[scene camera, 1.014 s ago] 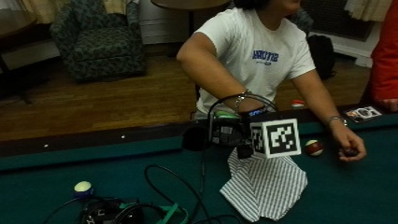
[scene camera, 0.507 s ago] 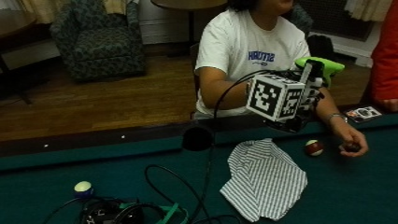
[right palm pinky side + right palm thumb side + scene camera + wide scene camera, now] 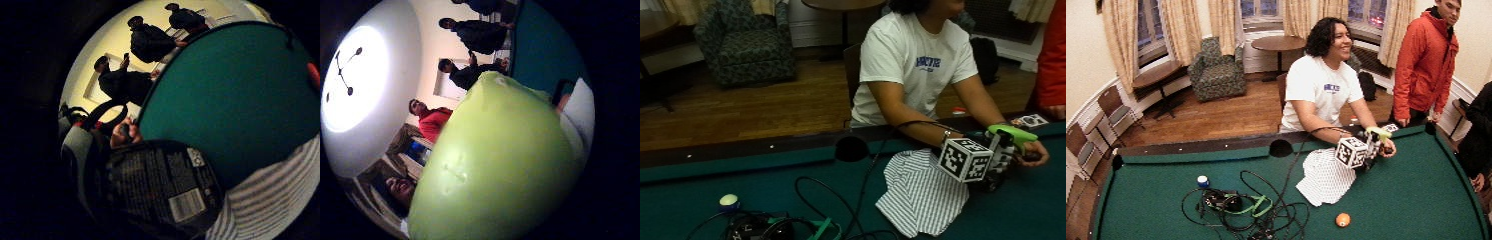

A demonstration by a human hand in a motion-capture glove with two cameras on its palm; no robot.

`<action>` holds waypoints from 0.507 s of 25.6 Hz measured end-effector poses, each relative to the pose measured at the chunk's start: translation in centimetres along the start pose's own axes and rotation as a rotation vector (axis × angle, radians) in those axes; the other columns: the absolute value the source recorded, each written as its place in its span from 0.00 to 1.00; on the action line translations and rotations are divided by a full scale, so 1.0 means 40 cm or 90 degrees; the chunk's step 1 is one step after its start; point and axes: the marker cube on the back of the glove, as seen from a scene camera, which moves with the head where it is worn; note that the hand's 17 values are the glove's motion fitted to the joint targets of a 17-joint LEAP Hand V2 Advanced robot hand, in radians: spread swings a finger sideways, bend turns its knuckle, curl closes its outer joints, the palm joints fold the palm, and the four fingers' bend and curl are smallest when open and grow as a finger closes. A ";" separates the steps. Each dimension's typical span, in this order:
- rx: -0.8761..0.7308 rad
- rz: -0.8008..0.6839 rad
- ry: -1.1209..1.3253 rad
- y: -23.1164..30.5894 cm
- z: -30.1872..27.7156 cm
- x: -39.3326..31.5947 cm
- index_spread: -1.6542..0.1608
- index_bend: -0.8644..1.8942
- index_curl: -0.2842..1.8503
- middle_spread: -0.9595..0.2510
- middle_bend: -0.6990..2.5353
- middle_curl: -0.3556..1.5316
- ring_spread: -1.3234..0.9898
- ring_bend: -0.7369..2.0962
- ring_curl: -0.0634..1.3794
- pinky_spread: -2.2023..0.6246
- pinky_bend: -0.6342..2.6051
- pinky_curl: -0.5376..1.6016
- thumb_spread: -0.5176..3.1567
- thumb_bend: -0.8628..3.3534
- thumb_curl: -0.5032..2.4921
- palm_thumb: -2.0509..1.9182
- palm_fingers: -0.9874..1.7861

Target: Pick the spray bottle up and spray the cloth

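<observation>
In the outside view a spray bottle (image 3: 1003,150) with a bright green head (image 3: 1013,134) stands upright, low over the green felt just right of the cloth. My gloved right hand (image 3: 991,172) grips its dark body; much of the hand is hidden. The white cloth with thin dark stripes (image 3: 923,195) lies crumpled on the table (image 3: 740,185) in front of the person. The little finger side palm view shows the bottle's dark label with a barcode (image 3: 165,185) close up, and the cloth (image 3: 270,200) beside it. The green head (image 3: 500,165) fills the thumb side palm view.
The person's bare left hand (image 3: 1034,152) rests on the felt just behind the bottle. A side pocket (image 3: 852,148) sits in the rail left of the cloth. Cables and black gear (image 3: 773,230) lie at the front left beside a small pale ball (image 3: 728,201). An orange ball (image 3: 1342,220) lies nearer the front.
My hand rose from over the cloth with the bottle to chest height, then came down to the right; the bottle is now low beside the cloth's right edge.
</observation>
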 end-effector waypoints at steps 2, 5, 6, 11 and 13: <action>0.005 0.003 -0.005 -0.001 0.027 0.019 0.78 0.49 0.42 0.64 0.44 0.49 0.48 0.52 0.38 0.67 0.31 0.43 0.24 0.20 0.45 0.74 0.86; 0.006 0.000 -0.017 -0.010 0.045 0.027 0.78 0.49 0.42 0.64 0.44 0.49 0.49 0.52 0.38 0.67 0.31 0.43 0.24 0.20 0.45 0.74 0.86; 0.002 -0.001 -0.021 -0.014 0.048 0.029 0.78 0.49 0.42 0.64 0.44 0.49 0.49 0.52 0.38 0.67 0.31 0.43 0.24 0.20 0.45 0.74 0.86; -0.048 0.002 -0.037 -0.022 0.059 0.035 0.78 0.49 0.42 0.64 0.44 0.49 0.48 0.52 0.38 0.67 0.31 0.43 0.24 0.20 0.45 0.74 0.86; -0.075 0.008 -0.043 -0.019 0.060 0.041 0.78 0.49 0.42 0.65 0.44 0.49 0.49 0.51 0.37 0.67 0.31 0.43 0.24 0.20 0.45 0.74 0.85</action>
